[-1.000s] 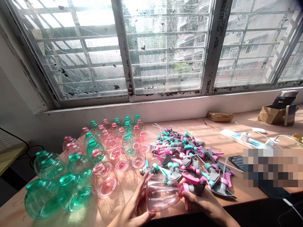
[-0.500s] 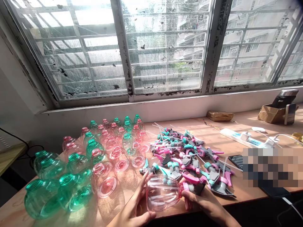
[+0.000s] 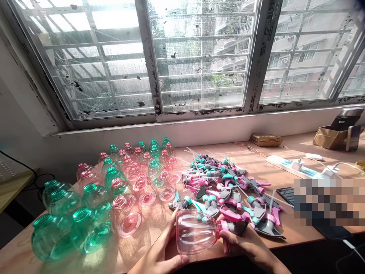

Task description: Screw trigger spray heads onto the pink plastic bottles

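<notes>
A clear pink spray bottle (image 3: 196,234) lies on its side between my hands at the table's front edge, its neck to the right. My left hand (image 3: 168,243) wraps the base end, thumb below and fingers behind. At the neck, my right hand (image 3: 235,240) grips the pink collar of a grey-and-pink trigger sprayer (image 3: 232,220), which sits on the bottle's mouth. Whether the collar is fully tightened cannot be seen. Just behind the bottle is a heap of loose trigger sprayers (image 3: 225,177) in pink, teal and grey, some with thin tubes showing.
Several open green bottles (image 3: 51,238) and pink bottles (image 3: 127,217) stand upright on the left of the wooden table. To the right are a white power strip (image 3: 291,165) with plugs, a phone (image 3: 286,196) and a brown packet (image 3: 266,140). A barred window (image 3: 199,57) rises behind.
The view has shifted slightly. Both hands keep their hold on the bottle and sprayer, and the bottle looks turned a little about its length.
</notes>
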Motion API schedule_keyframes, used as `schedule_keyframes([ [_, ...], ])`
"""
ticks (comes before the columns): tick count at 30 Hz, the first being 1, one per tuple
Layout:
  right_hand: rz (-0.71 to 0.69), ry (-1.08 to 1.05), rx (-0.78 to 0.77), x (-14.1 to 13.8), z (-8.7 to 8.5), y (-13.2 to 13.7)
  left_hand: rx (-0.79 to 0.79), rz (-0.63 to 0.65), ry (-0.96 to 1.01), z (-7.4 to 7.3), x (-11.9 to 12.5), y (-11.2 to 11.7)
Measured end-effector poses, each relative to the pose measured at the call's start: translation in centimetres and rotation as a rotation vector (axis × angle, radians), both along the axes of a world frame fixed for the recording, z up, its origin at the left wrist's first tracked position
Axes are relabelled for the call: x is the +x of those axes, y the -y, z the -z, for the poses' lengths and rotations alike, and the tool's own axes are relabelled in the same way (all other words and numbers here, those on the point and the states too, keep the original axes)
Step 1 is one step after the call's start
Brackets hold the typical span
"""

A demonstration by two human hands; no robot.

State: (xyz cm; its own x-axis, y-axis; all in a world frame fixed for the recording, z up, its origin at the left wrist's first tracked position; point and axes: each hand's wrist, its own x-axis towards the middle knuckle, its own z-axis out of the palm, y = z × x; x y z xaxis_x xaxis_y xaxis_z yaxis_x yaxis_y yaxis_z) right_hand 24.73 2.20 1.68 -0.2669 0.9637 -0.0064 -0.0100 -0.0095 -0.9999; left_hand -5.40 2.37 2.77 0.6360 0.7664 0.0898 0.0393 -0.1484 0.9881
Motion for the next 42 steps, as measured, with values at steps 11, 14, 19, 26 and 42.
schedule_keyframes([
  [11, -0.017, 0.049, -0.014, 0.3, 0.1, -0.1, 0.015, 0.005, 0.106, 1.3, 0.2, -0.5],
  [14, -0.039, 0.032, -0.013, 0.3, 0.2, -0.1, 0.0, -0.009, 0.066, 0.7, 0.2, -0.4],
  [19, -0.042, 0.031, -0.002, 0.3, 0.3, -0.2, -0.029, 0.023, 0.05, -0.6, 0.5, -0.1],
  [26, -0.036, 0.007, 0.008, 0.2, 0.1, -0.1, -0.022, -0.015, 0.124, 0.1, 0.9, 0.0],
  [42, -0.059, -0.035, 0.008, 0.3, 0.0, -0.1, 0.009, 0.002, 0.046, 1.2, -0.1, -0.5],
])
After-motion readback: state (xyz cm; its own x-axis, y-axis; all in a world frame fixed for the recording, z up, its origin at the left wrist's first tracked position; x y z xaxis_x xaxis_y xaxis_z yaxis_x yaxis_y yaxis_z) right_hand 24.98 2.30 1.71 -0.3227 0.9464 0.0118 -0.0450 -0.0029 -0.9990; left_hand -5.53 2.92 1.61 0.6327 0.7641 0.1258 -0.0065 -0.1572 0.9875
